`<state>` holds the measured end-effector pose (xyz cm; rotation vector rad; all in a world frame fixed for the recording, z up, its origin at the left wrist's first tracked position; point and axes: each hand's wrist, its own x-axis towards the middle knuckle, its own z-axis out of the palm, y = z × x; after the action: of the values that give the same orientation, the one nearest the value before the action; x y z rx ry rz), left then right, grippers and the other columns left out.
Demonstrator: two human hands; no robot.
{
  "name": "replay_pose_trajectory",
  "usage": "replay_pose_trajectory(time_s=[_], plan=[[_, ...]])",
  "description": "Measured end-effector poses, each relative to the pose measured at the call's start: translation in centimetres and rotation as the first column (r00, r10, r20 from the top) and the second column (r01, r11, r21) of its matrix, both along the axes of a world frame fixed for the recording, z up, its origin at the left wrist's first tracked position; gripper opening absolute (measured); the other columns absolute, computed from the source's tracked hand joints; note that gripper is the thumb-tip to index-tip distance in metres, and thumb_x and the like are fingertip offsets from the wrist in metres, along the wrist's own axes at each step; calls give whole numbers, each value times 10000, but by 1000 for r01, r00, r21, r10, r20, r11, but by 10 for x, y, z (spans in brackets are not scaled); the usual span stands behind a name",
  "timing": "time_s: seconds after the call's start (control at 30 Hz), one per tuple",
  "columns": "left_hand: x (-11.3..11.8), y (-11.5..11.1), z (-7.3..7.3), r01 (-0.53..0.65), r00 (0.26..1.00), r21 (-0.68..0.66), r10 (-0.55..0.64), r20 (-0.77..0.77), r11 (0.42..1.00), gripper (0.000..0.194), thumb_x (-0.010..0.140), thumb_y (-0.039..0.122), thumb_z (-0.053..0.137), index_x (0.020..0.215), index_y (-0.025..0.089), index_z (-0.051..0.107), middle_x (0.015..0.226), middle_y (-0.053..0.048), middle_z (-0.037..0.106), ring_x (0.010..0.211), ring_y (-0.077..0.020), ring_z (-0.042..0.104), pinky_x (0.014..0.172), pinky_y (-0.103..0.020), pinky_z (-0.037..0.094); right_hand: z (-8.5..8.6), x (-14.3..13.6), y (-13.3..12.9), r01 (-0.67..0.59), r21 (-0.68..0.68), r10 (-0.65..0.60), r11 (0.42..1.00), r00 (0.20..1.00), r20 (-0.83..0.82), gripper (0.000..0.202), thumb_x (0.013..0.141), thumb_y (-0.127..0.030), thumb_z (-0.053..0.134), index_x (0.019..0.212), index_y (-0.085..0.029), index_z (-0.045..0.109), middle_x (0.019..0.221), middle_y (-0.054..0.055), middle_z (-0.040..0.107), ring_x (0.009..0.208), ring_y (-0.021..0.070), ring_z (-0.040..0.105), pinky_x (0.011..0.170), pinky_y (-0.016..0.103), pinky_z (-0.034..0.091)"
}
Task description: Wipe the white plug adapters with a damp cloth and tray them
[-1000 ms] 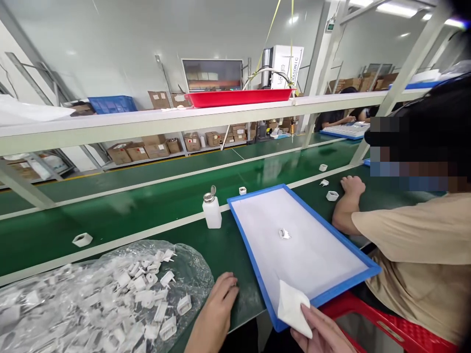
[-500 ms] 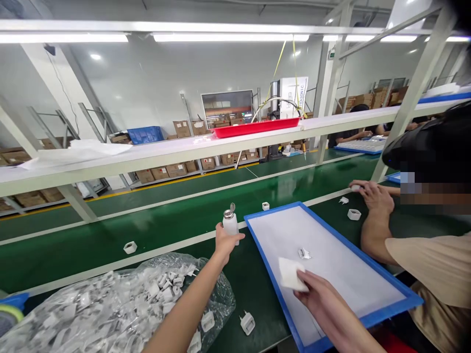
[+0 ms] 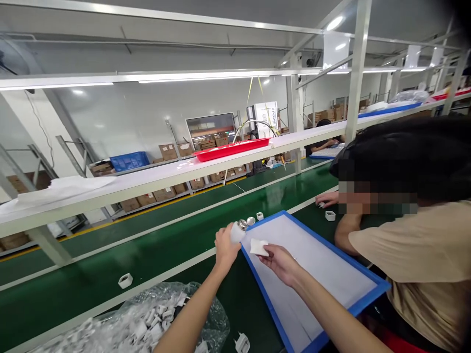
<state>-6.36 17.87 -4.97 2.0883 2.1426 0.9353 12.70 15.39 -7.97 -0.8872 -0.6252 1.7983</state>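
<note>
From my end, I have the left forearm (image 3: 195,309) bare and slanting from seven o'clock toward one, the left hand (image 3: 225,247) curled in a grip. My right forearm (image 3: 331,311) slants from five toward ten-thirty, the right hand (image 3: 282,264) pinching, near the left but apart.

White plastic bottle (image 3: 236,235): 1 | white cloth (image 3: 258,247): 1 | blue-rimmed rectangular tray (image 3: 368,297), lower right: 1 | loose hollow white housings (image 3: 127,284): 3
</note>
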Motion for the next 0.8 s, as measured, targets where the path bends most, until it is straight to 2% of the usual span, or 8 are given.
replay_pose_trajectory(time_s=[0.1, 0.3, 0.47, 0.8], plan=[[11, -8, 11, 50, 992, 27, -47, -120, 998, 602, 760, 109, 651, 1315, 333, 585, 1142, -52, 591, 1123, -271, 524, 928, -350, 408, 5, -2, 5, 5, 37, -4, 999, 1000, -25, 225, 981, -308, 647, 1143, -153, 639, 1102, 58, 667, 889, 170, 673, 758, 340, 594], [20, -16, 25, 124, 942, 77, -93, -322, 989, 605, 802, 89, 582, 1361, 318, 545, 1208, -74, 542, 1162, -275, 460, 1012, -388, 347, 13, -1, 11, 63, 82, -55, 995, 994, -95, 228, 983, -315, 643, 1145, -155, 638, 1100, 57, 665, 883, 168, 671, 753, 337, 593], [24, -21, 35, 168, 883, 107, -101, -458, 980, 650, 794, 36, 538, 1392, 291, 519, 1211, -91, 526, 1158, -285, 445, 1018, -426, 346, 18, 3, 10, 81, 106, -63, 991, 984, -165, 232, 980, -313, 646, 1151, -156, 638, 1119, 61, 663, 907, 175, 671, 775, 351, 592], [33, -31, 55, 204, 771, 130, -77, -632, 970, 625, 826, -15, 450, 1394, 235, 525, 1196, -125, 529, 1162, -319, 445, 1049, -508, 334, 18, -2, 8, 102, 34, -88, 994, 956, -281, 245, 980, -308, 647, 1172, -157, 633, 1150, 67, 659, 937, 184, 672, 791, 362, 594]])
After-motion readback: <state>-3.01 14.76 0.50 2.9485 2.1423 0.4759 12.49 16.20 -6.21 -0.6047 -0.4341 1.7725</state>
